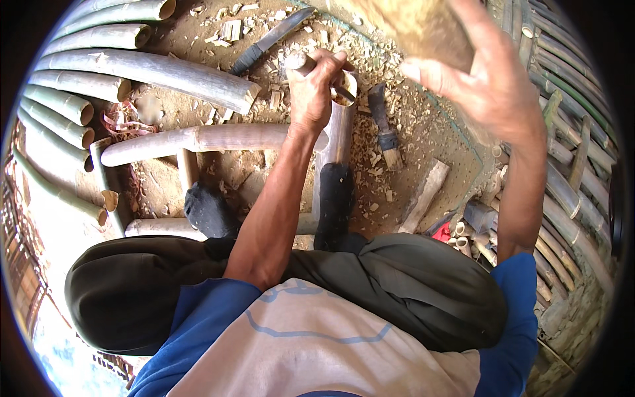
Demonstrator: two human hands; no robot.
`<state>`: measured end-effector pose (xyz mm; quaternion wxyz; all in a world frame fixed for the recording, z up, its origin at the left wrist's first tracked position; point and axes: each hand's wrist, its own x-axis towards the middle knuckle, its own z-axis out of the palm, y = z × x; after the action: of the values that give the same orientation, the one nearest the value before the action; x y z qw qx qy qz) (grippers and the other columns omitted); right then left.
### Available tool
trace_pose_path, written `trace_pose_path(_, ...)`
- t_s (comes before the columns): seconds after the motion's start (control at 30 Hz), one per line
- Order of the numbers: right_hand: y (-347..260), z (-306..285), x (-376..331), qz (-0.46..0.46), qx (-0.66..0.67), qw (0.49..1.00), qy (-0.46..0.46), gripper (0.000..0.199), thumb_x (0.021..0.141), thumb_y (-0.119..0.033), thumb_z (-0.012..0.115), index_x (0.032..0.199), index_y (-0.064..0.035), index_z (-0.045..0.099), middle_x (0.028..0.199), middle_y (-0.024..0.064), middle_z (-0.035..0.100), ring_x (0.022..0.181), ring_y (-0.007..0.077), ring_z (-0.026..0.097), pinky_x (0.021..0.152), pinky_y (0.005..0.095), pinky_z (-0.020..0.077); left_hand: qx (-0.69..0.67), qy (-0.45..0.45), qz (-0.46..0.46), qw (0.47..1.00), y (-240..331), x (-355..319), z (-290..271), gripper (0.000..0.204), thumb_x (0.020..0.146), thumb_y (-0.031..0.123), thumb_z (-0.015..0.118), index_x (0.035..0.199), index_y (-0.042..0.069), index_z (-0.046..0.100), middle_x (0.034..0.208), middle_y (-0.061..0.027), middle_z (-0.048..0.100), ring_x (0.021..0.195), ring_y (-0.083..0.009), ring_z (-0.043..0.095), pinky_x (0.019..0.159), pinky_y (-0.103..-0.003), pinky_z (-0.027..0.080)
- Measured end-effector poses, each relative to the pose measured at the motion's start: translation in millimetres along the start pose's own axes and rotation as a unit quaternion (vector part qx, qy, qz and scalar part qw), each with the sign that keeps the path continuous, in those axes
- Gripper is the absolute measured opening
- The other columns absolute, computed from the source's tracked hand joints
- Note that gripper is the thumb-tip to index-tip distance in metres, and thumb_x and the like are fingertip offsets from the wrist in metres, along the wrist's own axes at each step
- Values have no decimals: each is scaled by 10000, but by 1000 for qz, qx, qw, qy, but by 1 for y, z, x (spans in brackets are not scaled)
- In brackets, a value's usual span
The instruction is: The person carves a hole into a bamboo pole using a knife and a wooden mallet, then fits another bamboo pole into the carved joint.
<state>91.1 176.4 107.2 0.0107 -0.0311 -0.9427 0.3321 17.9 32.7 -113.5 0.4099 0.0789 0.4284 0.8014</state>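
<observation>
My left hand [313, 92] is closed round a chisel [301, 63], whose rounded handle end sticks out beside the thumb side. Its dark blade reaches the open end of a bamboo pole [339, 122], in which pale chips lie. Raised at the upper right, my right hand [489, 86] grips a wooden mallet [413, 26], blurred and cut off by the top edge. The mallet is apart from the chisel. A crosswise bamboo piece [218, 137] meets the pole from the left. My foot [336, 198] in black footwear rests on the pole.
A large knife [274, 41] lies beyond my left hand, and a second blade with a wrapped handle [385, 126] right of the pole. Wood chips litter the ground. Bamboo poles [145, 69] are spread at left, more [575, 132] at right. A split piece [424, 195] lies near my right knee.
</observation>
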Motion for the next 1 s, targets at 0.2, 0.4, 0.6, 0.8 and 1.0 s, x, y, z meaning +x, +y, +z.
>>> trace_pose_path(0.2, -12, 27, 19, 76, -227, 958, -161, 776, 808, -103, 755, 1526, -171, 469, 1369, 190, 620, 1142, 344, 661, 1032, 453, 540, 175, -21, 151, 973, -44, 12, -31, 276, 1008, 295, 602, 848, 73, 639, 806, -9, 588, 727, -123, 519, 722, -323, 477)
trace_pose_path(0.4, -19, 15, 16, -69, -17, 996, 50, 718, 826, -138, 774, 1489, -125, 499, 1298, 187, 642, 1115, 340, 666, 968, 430, 560, 22, -4, 28, 999, -21, 9, -8, 264, 914, 253, 759, 810, 16, 707, 714, -48, 655, 586, -107, 560, 484, -282, 481)
trace_pose_path(0.6, 3, 14, 1, 26, -251, 958, -137, 755, 820, -182, 734, 1513, -75, 456, 1376, 210, 603, 1252, 360, 603, 1106, 432, 472, 273, -31, 37, 961, -35, -1, 4, 223, 975, 235, 641, 989, 36, 740, 898, -87, 725, 778, -146, 660, 688, -315, 546)
trace_pose_path(0.8, -18, 4, -5, 27, -64, 997, -13, 725, 832, -12, 746, 1500, -43, 466, 1367, 202, 631, 1209, 312, 643, 1093, 409, 501, 169, -28, -32, 985, 1, -9, 15, 191, 935, 244, 745, 906, 56, 765, 855, -69, 752, 811, -165, 670, 794, -331, 544)
trace_pose_path(1.0, -9, 11, -23, 115, -229, 960, -116, 681, 871, -31, 719, 1501, -21, 462, 1375, 184, 632, 1220, 299, 643, 1078, 438, 512, 395, -111, 94, 907, -14, -4, 21, 214, 960, 219, 695, 904, 17, 737, 822, -92, 763, 759, -151, 708, 767, -306, 577)
